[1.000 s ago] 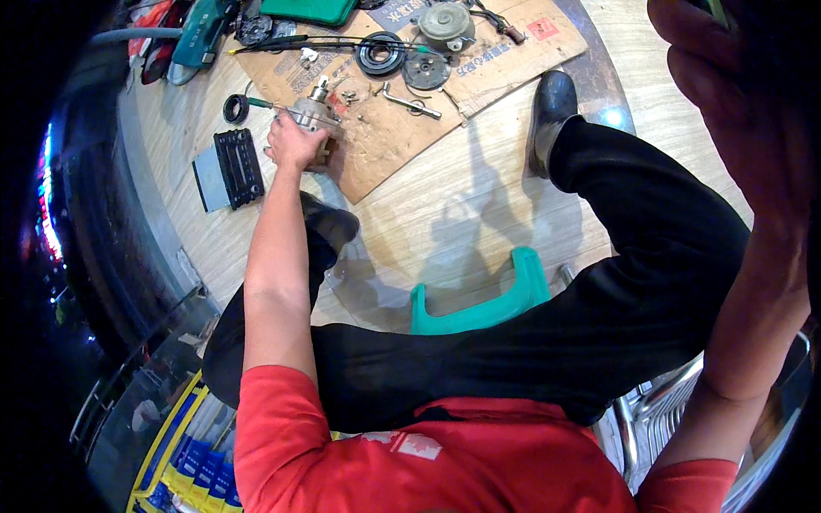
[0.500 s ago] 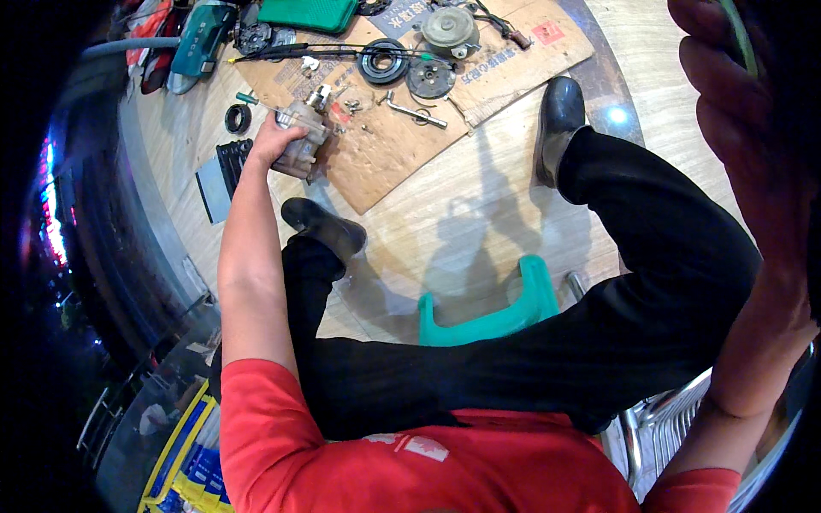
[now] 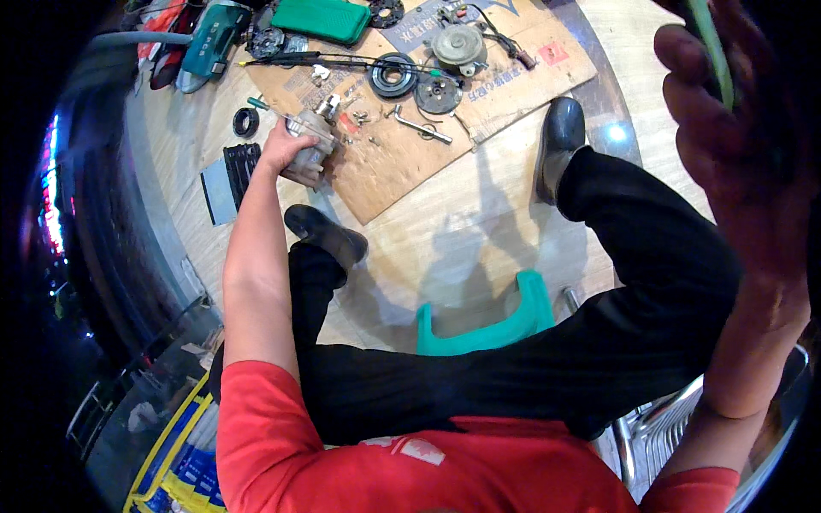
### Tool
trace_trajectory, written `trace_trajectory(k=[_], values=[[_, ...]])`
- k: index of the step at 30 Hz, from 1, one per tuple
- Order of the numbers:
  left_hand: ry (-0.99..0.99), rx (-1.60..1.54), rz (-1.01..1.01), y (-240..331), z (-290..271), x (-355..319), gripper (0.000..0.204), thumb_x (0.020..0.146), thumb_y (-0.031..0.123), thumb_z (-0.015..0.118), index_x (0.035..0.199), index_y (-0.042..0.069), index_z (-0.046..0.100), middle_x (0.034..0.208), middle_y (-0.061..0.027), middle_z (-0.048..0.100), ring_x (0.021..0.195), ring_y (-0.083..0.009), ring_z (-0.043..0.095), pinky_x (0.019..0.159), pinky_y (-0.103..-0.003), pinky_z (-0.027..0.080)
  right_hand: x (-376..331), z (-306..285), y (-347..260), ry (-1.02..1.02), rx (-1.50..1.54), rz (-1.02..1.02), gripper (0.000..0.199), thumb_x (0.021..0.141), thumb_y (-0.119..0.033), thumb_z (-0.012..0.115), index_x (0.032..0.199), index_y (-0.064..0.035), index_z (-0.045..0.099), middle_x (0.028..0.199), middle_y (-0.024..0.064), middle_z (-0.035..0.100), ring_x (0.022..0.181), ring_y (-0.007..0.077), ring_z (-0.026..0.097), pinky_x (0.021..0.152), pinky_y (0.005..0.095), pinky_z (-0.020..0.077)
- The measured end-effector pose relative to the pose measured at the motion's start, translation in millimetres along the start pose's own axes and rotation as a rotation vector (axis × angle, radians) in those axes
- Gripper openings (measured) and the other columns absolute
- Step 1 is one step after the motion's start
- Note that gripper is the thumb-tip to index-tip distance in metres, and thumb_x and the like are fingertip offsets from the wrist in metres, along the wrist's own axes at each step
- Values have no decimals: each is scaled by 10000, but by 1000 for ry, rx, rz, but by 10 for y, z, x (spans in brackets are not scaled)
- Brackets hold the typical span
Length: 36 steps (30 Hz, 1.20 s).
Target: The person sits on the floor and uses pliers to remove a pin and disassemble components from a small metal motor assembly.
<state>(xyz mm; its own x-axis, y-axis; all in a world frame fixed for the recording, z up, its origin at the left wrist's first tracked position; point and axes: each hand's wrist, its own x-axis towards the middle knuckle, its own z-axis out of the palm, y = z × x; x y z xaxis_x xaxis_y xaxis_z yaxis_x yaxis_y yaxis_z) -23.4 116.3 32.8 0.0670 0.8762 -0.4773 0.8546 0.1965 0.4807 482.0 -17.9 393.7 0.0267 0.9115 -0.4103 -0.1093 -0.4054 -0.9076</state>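
Note:
My left hand (image 3: 280,147) grips a grey metal machine housing (image 3: 310,152) standing at the near left edge of a cardboard sheet (image 3: 385,175). Its thumb lies over the top, and a shaft end sticks up at the far side. Just beyond the hand is a slim tool with a green handle (image 3: 256,103). My right hand (image 3: 727,145) is raised close to the camera at the upper right, in shadow. Its fingers are curled around a thin light-green object (image 3: 713,51), whose kind I cannot make out. Small screws (image 3: 361,117) lie beside the housing.
On the cardboard are a black ring (image 3: 393,75), a round disc (image 3: 439,94), a grey domed part (image 3: 458,47), a T-shaped wrench (image 3: 422,127) and cables. Farther left lie a teal power tool (image 3: 214,43) and a black ring (image 3: 245,122). A green stool (image 3: 492,338) stands near my legs.
The whole view has shifted slightly, so the floor items sit a little lower and to the right. My right hand has moved slightly left in view. The left hand keeps its hold.

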Motion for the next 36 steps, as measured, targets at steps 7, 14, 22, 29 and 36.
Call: trace_trajectory(k=[7, 14, 22, 29, 36], values=[[127, 370, -123, 224, 139, -152, 1070, 551, 505, 804, 1424, 30, 406, 1259, -233, 604, 1161, -382, 597, 983, -450, 477, -10, 53, -42, -37, 137, -58, 526, 982, -318, 554, 1323, 70, 457, 889, 22, 504, 579, 22, 387, 410, 156, 291], [216, 387, -261, 649, 396, -617, 1080, 577, 455, 820, 1481, 103, 344, 1468, -195, 409, 1349, -355, 406, 1086, -583, 312, -67, 119, -154, 21, 154, -66, 482, 988, -303, 552, 1300, 56, 476, 884, 25, 510, 577, 28, 379, 411, 159, 282], [373, 430, -211, 412, 984, -1163, 1178, 669, 406, 839, 1552, 74, 134, 1500, -272, 259, 1437, -421, 206, 1161, -569, 189, -133, 213, -195, -5, 162, -51, 475, 993, -296, 540, 1308, 51, 461, 882, 25, 508, 587, 30, 380, 433, 164, 291], [240, 150, -181, 171, 464, -1026, 898, 711, 299, 771, 1479, 102, 350, 1453, -196, 446, 1350, -343, 438, 1077, -539, 315, -187, 259, -177, 5, 200, -57, 430, 905, -329, 661, 1197, -23, 581, 828, -8, 555, 583, 37, 442, 456, 180, 308], [157, -216, -180, -617, 336, -477, 1009, 639, 318, 893, 1434, -6, 363, 1352, -218, 551, 1242, -319, 549, 1082, -430, 396, -117, 371, -166, 49, 127, -52, 562, 1005, -288, 511, 1412, 64, 350, 913, 25, 480, 620, 32, 390, 439, 150, 311]])
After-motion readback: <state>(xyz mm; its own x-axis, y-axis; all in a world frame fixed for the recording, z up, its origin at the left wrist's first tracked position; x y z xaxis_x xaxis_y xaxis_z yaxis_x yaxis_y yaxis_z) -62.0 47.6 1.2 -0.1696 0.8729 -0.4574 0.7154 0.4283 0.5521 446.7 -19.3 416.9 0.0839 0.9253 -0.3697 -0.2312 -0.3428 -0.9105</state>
